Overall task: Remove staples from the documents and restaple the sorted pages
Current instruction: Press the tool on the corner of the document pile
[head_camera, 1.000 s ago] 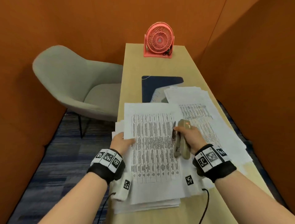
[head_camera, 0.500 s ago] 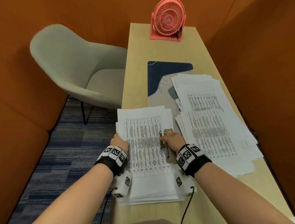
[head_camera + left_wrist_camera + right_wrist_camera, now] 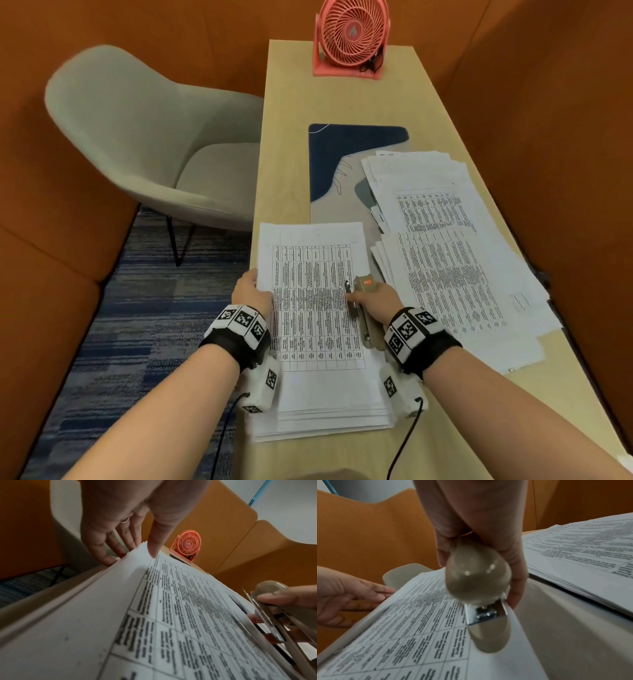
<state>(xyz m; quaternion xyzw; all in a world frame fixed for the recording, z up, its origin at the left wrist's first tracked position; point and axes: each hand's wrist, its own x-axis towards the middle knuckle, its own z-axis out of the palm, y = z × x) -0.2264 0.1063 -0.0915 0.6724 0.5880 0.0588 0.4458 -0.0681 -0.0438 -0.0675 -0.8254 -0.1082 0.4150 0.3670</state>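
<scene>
A thick stack of printed table pages [image 3: 315, 308] lies at the desk's near left. My left hand [image 3: 251, 294] rests at its left edge, with straight fingers [image 3: 109, 550] against the side and the thumb on the top sheet [image 3: 154, 615]. At the stack's right edge my right hand [image 3: 375, 301] grips a beige stapler [image 3: 363, 308], which lies lengthwise along that edge. In the right wrist view the fingers of that right hand [image 3: 479, 534] curl round the stapler [image 3: 476, 577], its hinged rear end toward the camera. No staple is visible.
A second, fanned pile of printed pages [image 3: 445, 257] covers the desk's right side, close to the stapler. A blue-and-beige mat [image 3: 342, 164] lies behind the stack, a pink desk fan [image 3: 351, 37] at the far end. A grey chair [image 3: 154, 144] stands left of the desk.
The stack has come nearer and to the left, off the right pile, and its edges now look squared. Both hands moved with it. The right hand kept hold of the stapler.
</scene>
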